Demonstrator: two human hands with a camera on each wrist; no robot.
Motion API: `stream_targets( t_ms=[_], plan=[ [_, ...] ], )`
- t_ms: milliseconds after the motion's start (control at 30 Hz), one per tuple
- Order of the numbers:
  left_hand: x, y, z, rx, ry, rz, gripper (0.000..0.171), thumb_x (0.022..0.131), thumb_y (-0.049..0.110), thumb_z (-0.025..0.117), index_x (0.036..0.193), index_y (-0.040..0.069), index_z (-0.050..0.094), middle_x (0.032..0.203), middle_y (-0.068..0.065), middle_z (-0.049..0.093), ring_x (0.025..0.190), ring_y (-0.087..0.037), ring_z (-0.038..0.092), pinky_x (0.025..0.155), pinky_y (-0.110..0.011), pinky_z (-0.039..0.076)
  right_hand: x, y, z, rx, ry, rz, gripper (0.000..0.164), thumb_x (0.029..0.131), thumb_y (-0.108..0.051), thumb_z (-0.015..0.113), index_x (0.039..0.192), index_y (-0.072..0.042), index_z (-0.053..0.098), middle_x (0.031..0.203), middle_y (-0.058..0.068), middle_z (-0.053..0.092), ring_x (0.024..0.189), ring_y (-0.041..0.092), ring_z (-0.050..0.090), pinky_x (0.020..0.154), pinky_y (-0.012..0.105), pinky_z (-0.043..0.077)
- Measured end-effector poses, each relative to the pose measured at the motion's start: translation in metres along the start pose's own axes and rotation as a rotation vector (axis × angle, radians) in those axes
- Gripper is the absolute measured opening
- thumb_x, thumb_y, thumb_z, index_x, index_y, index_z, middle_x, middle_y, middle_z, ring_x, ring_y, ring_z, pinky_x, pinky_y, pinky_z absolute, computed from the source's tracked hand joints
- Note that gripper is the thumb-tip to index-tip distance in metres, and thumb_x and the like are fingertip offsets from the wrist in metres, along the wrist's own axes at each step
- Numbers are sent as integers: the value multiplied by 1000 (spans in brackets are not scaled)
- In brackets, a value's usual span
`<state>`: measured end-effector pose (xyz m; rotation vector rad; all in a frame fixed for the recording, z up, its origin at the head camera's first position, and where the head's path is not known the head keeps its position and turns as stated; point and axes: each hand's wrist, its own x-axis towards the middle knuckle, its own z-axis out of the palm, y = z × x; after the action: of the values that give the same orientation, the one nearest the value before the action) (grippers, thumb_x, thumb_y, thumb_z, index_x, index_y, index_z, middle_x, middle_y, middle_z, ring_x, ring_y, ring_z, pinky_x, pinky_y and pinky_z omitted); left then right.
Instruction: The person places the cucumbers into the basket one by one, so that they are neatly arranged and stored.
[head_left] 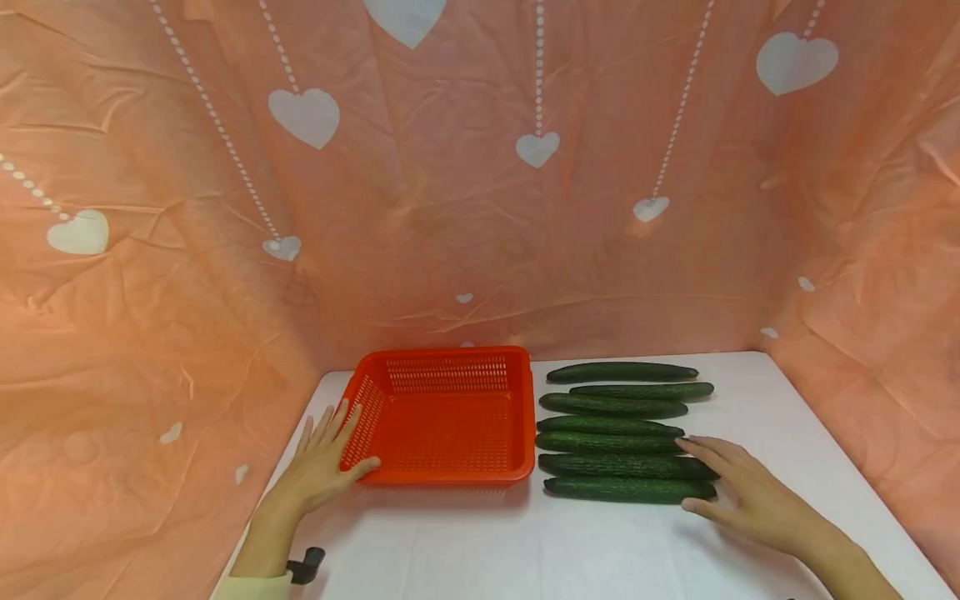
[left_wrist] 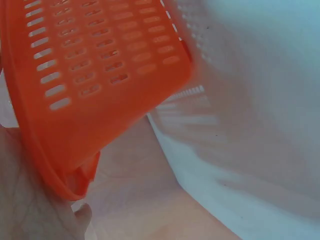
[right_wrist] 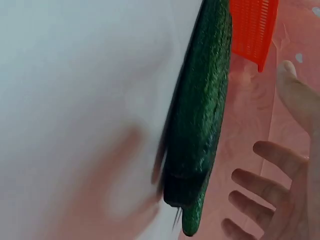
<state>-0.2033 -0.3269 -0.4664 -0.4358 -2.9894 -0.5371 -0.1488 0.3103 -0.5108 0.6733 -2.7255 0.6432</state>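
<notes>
A red-orange plastic basket (head_left: 450,477) with slotted walls stands on the white table. My left hand (head_left: 322,462) is at its left side, fingers spread and straight along the rim; in the left wrist view the hand (left_wrist: 35,195) lies against the basket's edge (left_wrist: 95,125). To the right of the basket, several dark green cucumbers (head_left: 630,490) lie in a stack of rows, pointing left to right. My right hand (head_left: 750,496) hovers around the right ends of the nearest ones, fingers apart. In the right wrist view a cucumber (right_wrist: 197,115) lies beside the spread fingers, none curled round it.
The white table (head_left: 480,550) runs up to a peach cloth (head_left: 450,208) with white hearts, which hangs at the back and both sides. A black strap piece (head_left: 306,567) shows at the left wrist. The farthest cucumber (head_left: 622,372) lies near the table's back edge.
</notes>
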Motion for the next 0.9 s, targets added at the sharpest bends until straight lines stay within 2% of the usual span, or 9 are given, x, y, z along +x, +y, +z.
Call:
stream_targets(
  t_ms=[100, 267, 333, 467, 567, 700, 767, 833, 900],
  plan=[
    [0, -1, 1, -12, -11, -9, 102, 98, 59, 67, 168, -1, 26, 176, -29, 12, 162, -52, 6, 131, -61, -12, 0, -2, 4, -18, 1, -4, 76, 85, -46, 90, 151, -20, 60, 149, 9, 59, 130, 31, 54, 101, 27, 39],
    [0, -1, 3, -26, -22, -19, 103, 97, 59, 68, 168, -4, 25, 176, -30, 10, 162, -53, 7, 129, -69, 0, 2, -2, 12, -50, 18, -48, 70, 83, -45, 92, 142, -20, 66, 135, -5, 63, 119, 21, 59, 91, 42, 54],
    [1, -1, 3, -28, -33, -29, 105, 98, 59, 68, 168, -4, 24, 176, -30, 8, 162, -53, 6, 129, -71, 3, 3, -2, 16, -59, 49, -80, 66, 81, -41, 94, 137, -20, 68, 128, -9, 63, 113, 17, 59, 90, 40, 53],
    [1, -2, 4, -25, -44, -40, 107, 98, 60, 67, 168, -6, 20, 177, -29, 7, 162, -53, 6, 129, -70, 7, 6, -1, 20, -92, 140, -132, 57, 75, -33, 98, 124, -20, 74, 120, -9, 63, 106, 18, 60, 88, 37, 44],
    [1, -3, 4, -25, -45, -35, 109, 99, 60, 66, 167, -10, 18, 176, -30, 7, 162, -52, 7, 130, -69, 8, 8, 0, 22, -87, 180, -165, 54, 71, -27, 99, 118, -19, 75, 116, -10, 64, 103, 18, 61, 90, 31, 43],
    [1, -3, 5, -21, -47, -34, 109, 99, 60, 65, 166, -11, 16, 176, -30, 7, 163, -51, 8, 130, -68, 9, 6, 3, 25, -56, 167, -197, 54, 70, -23, 100, 116, -20, 73, 115, -12, 64, 102, 15, 63, 96, 15, 42],
    [0, -3, 5, -17, -50, -34, 109, 100, 60, 65, 166, -11, 16, 177, -30, 6, 163, -50, 8, 130, -68, 9, 4, 5, 27, -58, 157, -196, 53, 70, -24, 100, 116, -22, 73, 115, -12, 63, 103, 15, 64, 98, 11, 40],
    [0, -4, 5, -13, -49, -35, 109, 100, 60, 65, 167, -11, 16, 177, -30, 6, 163, -51, 8, 130, -67, 9, 2, 6, 28, -72, 144, -174, 52, 71, -25, 100, 116, -22, 73, 115, -11, 63, 103, 16, 65, 98, 11, 41],
    [0, -4, 5, -12, -48, -35, 109, 100, 60, 65, 167, -11, 15, 177, -29, 6, 163, -51, 8, 130, -67, 9, 1, 6, 29, -88, 125, -147, 52, 72, -27, 99, 116, -22, 73, 115, -10, 63, 102, 15, 65, 94, 18, 48]
  ],
)
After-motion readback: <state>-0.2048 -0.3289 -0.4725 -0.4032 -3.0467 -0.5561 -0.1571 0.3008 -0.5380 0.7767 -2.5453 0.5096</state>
